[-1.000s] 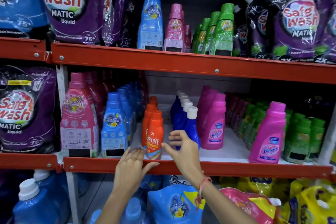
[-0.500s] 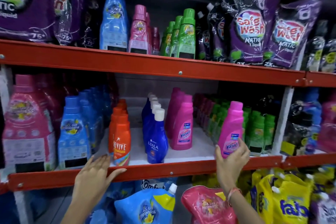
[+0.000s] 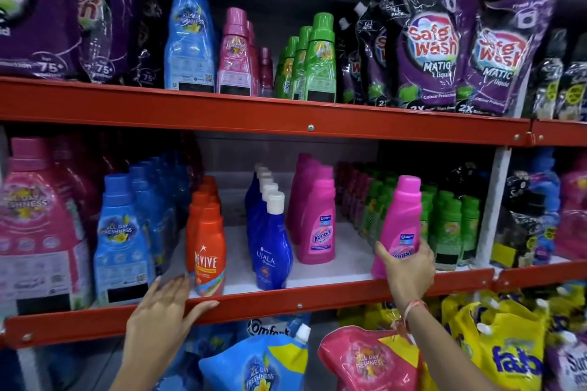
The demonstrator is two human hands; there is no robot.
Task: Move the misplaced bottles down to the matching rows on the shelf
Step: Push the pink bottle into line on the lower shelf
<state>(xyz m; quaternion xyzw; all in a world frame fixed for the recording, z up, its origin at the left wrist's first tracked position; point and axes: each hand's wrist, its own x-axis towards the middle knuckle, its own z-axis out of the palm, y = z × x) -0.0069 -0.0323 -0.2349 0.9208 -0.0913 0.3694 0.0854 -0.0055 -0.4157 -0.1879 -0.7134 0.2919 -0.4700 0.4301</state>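
My right hand [image 3: 408, 267] grips the lower part of a lone pink Vanish bottle [image 3: 401, 216], which stands at the front of the middle shelf ahead of the green bottles [image 3: 451, 225]. A row of matching pink Vanish bottles [image 3: 316, 216] stands further left. My left hand [image 3: 165, 311] lies flat on the red front rail [image 3: 298, 298] of the middle shelf, fingers apart, just below the orange Revive bottles [image 3: 208, 247]. On the upper shelf stand a tall blue bottle [image 3: 189, 32], pink bottles [image 3: 236, 54] and green bottles [image 3: 313, 60].
The middle shelf also holds blue Ujala bottles [image 3: 270, 238], light blue bottles [image 3: 122, 241] and a big pink bottle [image 3: 38, 225]. Purple Safe Wash pouches [image 3: 435, 44] fill the upper shelf's sides. Refill pouches [image 3: 365, 359] crowd the shelf below. A white upright [image 3: 490, 200] stands at right.
The view shifted right. My right hand left the blue Ujala bottle, reached right and closed on the lone pink Vanish bottle. My left hand stayed on the shelf rail.
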